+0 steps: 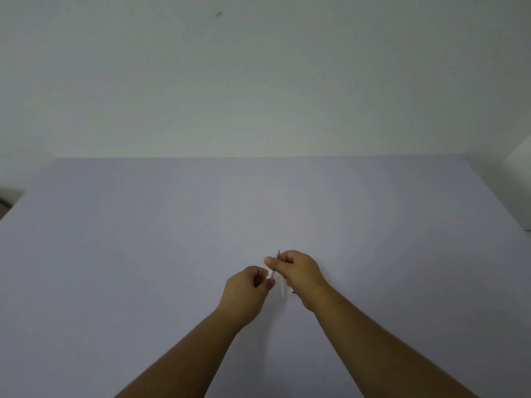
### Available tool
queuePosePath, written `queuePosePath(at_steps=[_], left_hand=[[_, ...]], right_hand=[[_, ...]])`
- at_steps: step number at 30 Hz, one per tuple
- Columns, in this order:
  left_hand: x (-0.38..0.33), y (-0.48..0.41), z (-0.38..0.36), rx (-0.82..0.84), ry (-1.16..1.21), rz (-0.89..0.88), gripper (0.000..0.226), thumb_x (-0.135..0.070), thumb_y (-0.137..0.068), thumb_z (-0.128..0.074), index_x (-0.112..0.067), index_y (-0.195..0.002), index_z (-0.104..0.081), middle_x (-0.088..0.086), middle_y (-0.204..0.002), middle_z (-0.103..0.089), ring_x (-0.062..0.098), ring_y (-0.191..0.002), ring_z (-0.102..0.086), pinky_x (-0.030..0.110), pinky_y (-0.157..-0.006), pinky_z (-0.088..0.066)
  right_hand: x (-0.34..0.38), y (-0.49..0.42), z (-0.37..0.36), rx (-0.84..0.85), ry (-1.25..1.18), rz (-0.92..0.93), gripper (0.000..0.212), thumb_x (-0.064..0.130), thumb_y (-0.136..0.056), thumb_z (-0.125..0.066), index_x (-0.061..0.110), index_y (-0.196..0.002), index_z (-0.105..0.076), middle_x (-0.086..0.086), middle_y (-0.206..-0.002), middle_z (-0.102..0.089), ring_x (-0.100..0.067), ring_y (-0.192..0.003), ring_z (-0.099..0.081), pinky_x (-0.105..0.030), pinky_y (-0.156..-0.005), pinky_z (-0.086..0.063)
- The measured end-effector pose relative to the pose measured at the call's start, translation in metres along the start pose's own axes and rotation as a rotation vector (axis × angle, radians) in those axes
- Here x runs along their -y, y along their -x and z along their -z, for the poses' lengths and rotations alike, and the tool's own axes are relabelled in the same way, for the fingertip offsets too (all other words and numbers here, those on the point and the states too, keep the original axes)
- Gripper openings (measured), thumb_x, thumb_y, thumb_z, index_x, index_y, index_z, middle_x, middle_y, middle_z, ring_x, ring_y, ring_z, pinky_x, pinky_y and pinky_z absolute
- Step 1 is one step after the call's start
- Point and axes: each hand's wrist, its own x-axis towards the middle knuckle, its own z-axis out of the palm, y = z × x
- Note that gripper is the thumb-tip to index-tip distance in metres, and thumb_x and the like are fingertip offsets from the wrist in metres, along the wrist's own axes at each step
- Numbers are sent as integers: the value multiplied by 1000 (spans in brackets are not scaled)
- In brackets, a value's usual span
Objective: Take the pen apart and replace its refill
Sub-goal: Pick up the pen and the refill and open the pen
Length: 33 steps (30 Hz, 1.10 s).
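A slim white pen [273,268] is held between both hands above the middle of the table, its thin tip pointing away from me. My left hand [250,288] pinches the pen's near end. My right hand [298,271] grips the far part with thumb and forefinger. A pale, thin stick-like piece [283,287], possibly a refill, lies on the table just under my right hand. A tiny dark part [293,291] sits beside my right wrist. My fingers hide most of the pen.
The table [143,254] is a broad pale lilac surface that ends at a plain white wall [258,81]. A white object [520,156] shows at the far right edge, beyond the table's corner.
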Motion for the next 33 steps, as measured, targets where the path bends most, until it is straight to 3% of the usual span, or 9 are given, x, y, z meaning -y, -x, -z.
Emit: queuePosePath(at_steps=[3,9,11,14,19,23,27,31,33], left_hand=[[-8,3,4,38,63,-2,16,-30,-91,-55,-17,-88,-65,-3,-73,-59,12,-63,-51,27,-61,-48],[-19,8,22,236,360,70,24,-28,-96,-50,-20,-88,-71,-1,-79,-65,16,-74,-57,27,-72,-51],[-21,9,22,231,313,62,24,-29,-96,-49,-21,-88,-71,0,-79,-64,14,-73,-58,22,-67,-51],[-23,9,21,184,276,42,21,-29,-95,-50,-21,-91,-69,-2,-80,-63,12,-69,-59,19,-61,-51],[-25,9,20,126,214,3,19,-26,-96,-48,-20,-95,-66,-3,-81,-63,10,-66,-59,19,-60,-50],[-27,8,20,93,121,-38,21,-29,-96,-47,-20,-99,-65,-5,-82,-63,8,-67,-57,18,-61,-47],[-25,9,21,83,102,-47,20,-29,-96,-46,-22,-98,-65,-7,-82,-62,7,-68,-56,21,-63,-44],[-27,11,22,76,61,-67,23,-31,-96,-46,-20,-102,-65,-7,-83,-62,8,-70,-56,21,-64,-45],[-28,12,21,69,40,-78,25,-31,-97,-45,-18,-103,-65,-6,-83,-62,8,-71,-56,20,-64,-44]], right_hand=[[6,2,5,3,-130,52,32,34,-76,-73,11,-62,-55,3,-56,-47,-15,-58,-42,-29,-61,-40],[10,4,16,151,-286,82,11,24,-82,-68,15,-83,-75,1,-73,-65,-15,-71,-52,-32,-76,-46],[11,5,20,186,-277,74,11,26,-83,-67,17,-82,-75,1,-76,-64,-15,-74,-53,-31,-76,-45],[14,4,23,131,-214,29,16,32,-76,-74,16,-73,-70,1,-66,-57,-14,-64,-49,-30,-69,-45],[16,2,29,178,-256,66,9,15,-84,-66,19,-83,-74,0,-80,-67,-14,-76,-58,-26,-71,-50],[20,2,27,125,-145,10,21,32,-76,-75,13,-75,-68,-3,-72,-60,-15,-68,-53,-30,-71,-49],[20,2,28,177,-249,58,2,15,-81,-70,15,-80,-72,0,-77,-68,-14,-74,-61,-27,-71,-51],[23,4,27,161,-159,20,18,34,-77,-74,16,-79,-70,-1,-78,-68,-13,-72,-59,-28,-71,-50],[23,5,25,130,-126,34,18,32,-75,-76,16,-73,-68,0,-72,-67,-13,-69,-58,-28,-69,-50]])
